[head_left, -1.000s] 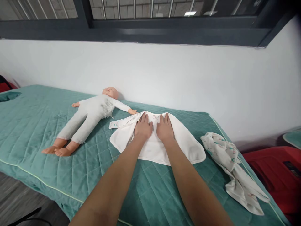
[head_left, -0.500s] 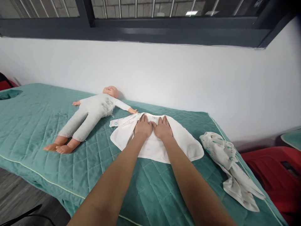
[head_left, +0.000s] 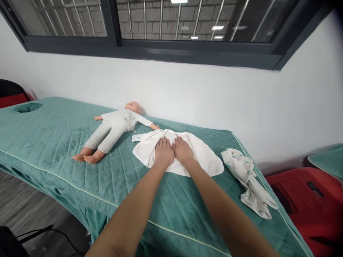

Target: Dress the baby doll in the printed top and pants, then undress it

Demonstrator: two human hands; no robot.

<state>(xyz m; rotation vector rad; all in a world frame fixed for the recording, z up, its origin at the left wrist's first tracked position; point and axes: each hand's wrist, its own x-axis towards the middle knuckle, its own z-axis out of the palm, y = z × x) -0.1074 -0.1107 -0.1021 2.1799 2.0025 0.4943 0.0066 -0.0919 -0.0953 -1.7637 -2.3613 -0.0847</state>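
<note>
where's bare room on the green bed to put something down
Widest: green cover left of the doll, up to the hole. Another: between its feet and the front piping. Crowded: the white garment, under left hand and right hand, near the doll's arm.

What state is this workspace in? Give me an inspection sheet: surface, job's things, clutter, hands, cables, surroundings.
Surface: bed under a green quilted cover, with a hole near the far left end.
Job's things: shirt spread out, white side up; doll face up to its left.
Clutter: patterned cloth rumpled near the right edge.
Hands: left hand and right hand palm down on the shirt, side by side.
Cables: black cable at lower left; its ends cannot be traced.
Surroundings: white wall and barred window behind; red object at right.
</note>
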